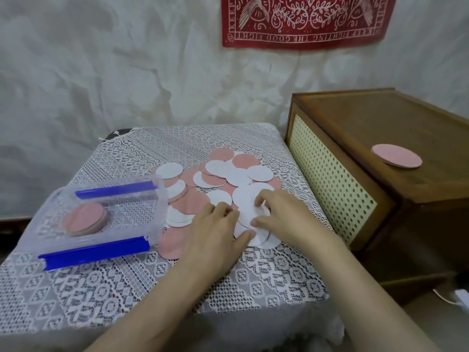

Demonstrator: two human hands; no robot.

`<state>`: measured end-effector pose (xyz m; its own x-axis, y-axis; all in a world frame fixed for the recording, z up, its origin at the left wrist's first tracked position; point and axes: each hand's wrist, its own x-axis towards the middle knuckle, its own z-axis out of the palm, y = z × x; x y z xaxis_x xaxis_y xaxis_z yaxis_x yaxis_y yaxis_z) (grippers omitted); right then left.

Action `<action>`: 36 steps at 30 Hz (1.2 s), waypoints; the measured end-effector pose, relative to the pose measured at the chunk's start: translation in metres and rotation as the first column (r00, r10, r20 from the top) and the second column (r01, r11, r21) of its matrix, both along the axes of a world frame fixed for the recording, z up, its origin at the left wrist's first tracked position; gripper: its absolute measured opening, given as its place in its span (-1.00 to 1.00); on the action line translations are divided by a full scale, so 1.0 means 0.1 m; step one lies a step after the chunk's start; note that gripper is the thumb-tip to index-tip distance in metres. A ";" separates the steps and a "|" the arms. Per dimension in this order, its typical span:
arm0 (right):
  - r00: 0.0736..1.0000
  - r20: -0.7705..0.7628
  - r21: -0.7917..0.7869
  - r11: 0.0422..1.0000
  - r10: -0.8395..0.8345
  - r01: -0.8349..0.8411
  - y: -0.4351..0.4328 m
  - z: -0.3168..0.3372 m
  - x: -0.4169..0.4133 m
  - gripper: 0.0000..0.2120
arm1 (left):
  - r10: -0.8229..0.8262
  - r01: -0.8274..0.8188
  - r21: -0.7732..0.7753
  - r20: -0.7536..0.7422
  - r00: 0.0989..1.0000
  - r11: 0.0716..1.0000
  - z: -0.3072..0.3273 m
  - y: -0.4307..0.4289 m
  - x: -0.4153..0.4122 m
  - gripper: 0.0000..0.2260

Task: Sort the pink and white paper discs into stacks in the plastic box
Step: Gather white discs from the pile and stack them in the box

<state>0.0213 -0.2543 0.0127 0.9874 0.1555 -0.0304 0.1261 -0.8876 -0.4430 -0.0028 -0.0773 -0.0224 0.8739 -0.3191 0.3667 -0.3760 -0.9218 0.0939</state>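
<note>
While you leaned over the table (266, 280), your two hands met near its right edge on a small heap of white discs (250, 212). Your right hand (281, 214) pinched the heap from the far side, fingers curled over the top and thumb against the rim. Your left hand (215, 232) closed on it from the near side, knuckles bent and thumb pressed to its near edge. Behind your hands, loose discs (228, 174), pink and white mixed and overlapping, were spread from the table's middle toward its far right corner. At the left edge stood the clear plastic box (160, 196) with blue clips (94, 252), and inside it lay a pink stack (85, 219), slightly fanned. Off to the right, a single pink disc (396, 160) rested on top of the wooden cabinet (380, 118).
</note>
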 end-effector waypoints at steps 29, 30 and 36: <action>0.999 0.001 0.206 0.978 -0.043 0.042 0.09 0.03 -0.17 -0.94 | 0.076 -0.142 -0.261 -0.248 0.966 0.955 0.23 0.44 -0.29 -0.79; 0.998 0.013 0.254 0.966 -0.057 0.052 0.08 0.05 -0.17 -0.94 | 0.077 -0.141 -0.264 -0.239 0.968 0.954 0.23 0.44 -0.29 -0.80; 0.997 -0.051 0.450 0.893 0.061 -0.032 0.06 0.08 -0.19 -0.91 | 0.067 -0.134 -0.270 -0.243 0.968 0.954 0.26 0.46 -0.27 -0.82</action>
